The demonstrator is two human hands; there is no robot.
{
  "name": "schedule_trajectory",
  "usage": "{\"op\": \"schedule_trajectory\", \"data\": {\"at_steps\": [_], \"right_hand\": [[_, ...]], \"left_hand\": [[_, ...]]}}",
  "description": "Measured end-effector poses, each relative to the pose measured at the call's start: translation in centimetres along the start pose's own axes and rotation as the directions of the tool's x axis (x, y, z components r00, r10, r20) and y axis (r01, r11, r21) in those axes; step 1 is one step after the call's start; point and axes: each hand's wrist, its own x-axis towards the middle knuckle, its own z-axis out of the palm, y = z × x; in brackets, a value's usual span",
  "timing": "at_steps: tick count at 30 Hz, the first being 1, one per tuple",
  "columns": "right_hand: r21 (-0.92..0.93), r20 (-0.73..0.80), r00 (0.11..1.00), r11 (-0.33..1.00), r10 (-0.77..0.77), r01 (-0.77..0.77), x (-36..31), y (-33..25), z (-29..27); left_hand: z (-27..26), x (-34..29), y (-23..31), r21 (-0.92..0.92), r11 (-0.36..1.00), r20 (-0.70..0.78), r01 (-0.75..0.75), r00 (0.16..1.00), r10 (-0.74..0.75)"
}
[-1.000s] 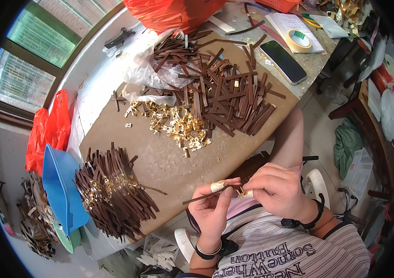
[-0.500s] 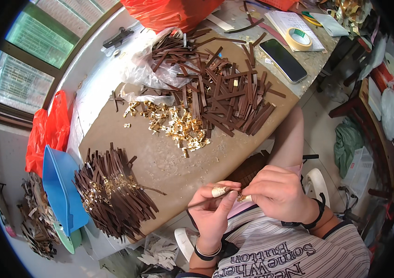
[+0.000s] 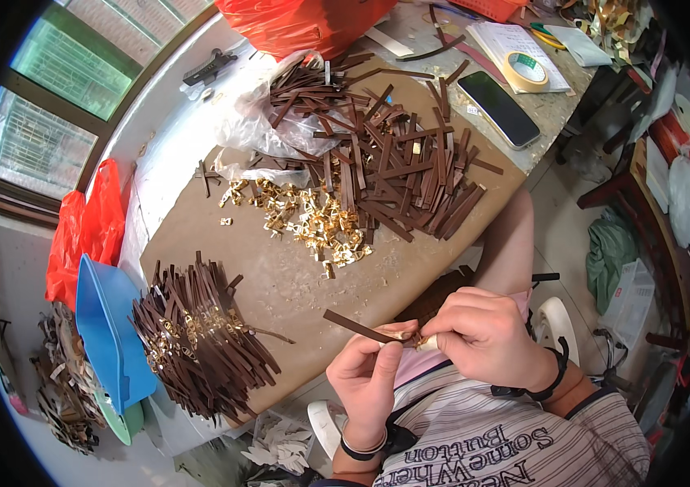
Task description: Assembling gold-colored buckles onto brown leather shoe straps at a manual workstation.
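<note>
My left hand (image 3: 367, 372) pinches a dark brown strip (image 3: 351, 325) between thumb and index finger. One end of the strip points up and left over the table's near edge. At the other end, my right hand (image 3: 487, 331) closes its fingertips around a small gold metal piece (image 3: 419, 341), mostly hidden by the fingers. Pale wrappings cover some fingertips of both hands. In front of my hands lie a heap of loose gold metal fittings (image 3: 333, 231) and a large pile of brown strips (image 3: 414, 170). Strips with gold fittings on them (image 3: 199, 337) form a stack at the left.
Brown paper (image 3: 280, 284) covers much of the table. A clear plastic bag (image 3: 251, 122) and red bag (image 3: 304, 24) stand at the back. A phone (image 3: 499, 109) and tape roll (image 3: 526, 71) lie back right. A blue bin (image 3: 109, 337) stands left of the stack.
The brown strip now sticks out up and left from my left hand, where its length did not show before. My hands have stayed close together, almost in place.
</note>
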Motion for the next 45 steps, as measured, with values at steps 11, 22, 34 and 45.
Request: {"op": "schedule_trajectory", "data": {"at_steps": [11, 22, 34, 45], "right_hand": [[-0.056, -0.147, 0.97, 0.981, -0.194, 0.188, -0.6, 0.1, 1.0], [-0.012, -0.029, 0.971, 0.971, -0.237, 0.237, -0.2, 0.3, 0.4], [0.332, 0.272, 0.95, 0.911, 0.156, -0.244, -0.4, 1.0, -0.2], [0.563, 0.591, 0.674, 0.372, 0.444, -0.738, 0.0, 0.5, -0.9]], "left_hand": [[0.0, 0.0, -0.1, 0.259, 0.946, 0.055, -0.193, 0.981, 0.185], [-0.4, -0.4, 0.2, 0.532, 0.621, 0.255, -0.575, 0.808, 0.531], [-0.7, 0.4, 1.7, 0.728, 0.117, 0.507, -0.676, 0.645, 0.572], [-2.6, 1.3, 0.7, 0.51, 0.86, 0.158, 0.026, 0.98, -0.123]]}}
